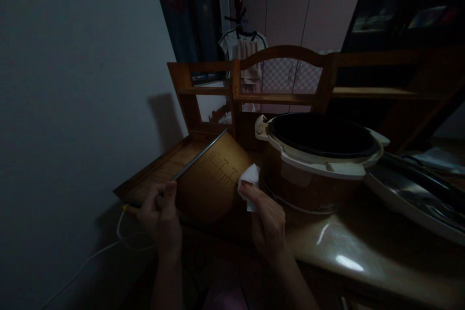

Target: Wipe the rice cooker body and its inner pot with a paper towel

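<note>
A golden-brown rice cooker inner pot (207, 179) with a metal rim and engraved level marks is tilted on its side above the left of the desk. My left hand (163, 213) grips its rim, thumb on the outside. My right hand (263, 210) is closed on a crumpled white tissue (250, 179), held against the pot's lower right side. Just right of that hand stands the rice cooker body (312, 184), brown with a cream rim, its lid off and its inside dark.
A wooden desk (337, 237) with a raised shelf back (279, 53) bears these things. A whitish, dark-topped object (417, 198), perhaps the cooker's lid, lies at right. The wall (80, 82) is close on the left, and a white cord (90, 255) hangs below.
</note>
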{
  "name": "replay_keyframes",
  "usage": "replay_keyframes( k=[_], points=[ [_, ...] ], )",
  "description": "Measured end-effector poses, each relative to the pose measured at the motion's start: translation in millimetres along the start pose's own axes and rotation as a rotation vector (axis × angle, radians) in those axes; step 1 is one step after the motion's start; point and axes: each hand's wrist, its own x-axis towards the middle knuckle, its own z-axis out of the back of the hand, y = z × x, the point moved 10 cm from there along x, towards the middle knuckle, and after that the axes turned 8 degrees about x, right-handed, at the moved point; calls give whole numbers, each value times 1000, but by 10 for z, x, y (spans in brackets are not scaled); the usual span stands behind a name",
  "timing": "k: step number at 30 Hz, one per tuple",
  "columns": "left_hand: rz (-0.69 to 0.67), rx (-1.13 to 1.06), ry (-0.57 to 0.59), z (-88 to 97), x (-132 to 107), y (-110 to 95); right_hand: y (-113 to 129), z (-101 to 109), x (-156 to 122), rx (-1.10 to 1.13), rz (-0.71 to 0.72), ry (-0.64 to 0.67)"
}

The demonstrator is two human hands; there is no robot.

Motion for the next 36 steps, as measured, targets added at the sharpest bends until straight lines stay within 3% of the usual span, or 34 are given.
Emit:
replay_keyframes(
  k=[32, 36],
  points=[
    [-21, 20, 42, -33, 43, -25, -73, 96, -77, 3, -109, -59],
    [-20, 42, 69, -45, 47, -40, -175, 132, -149, -55, -224, -140]
  ],
)
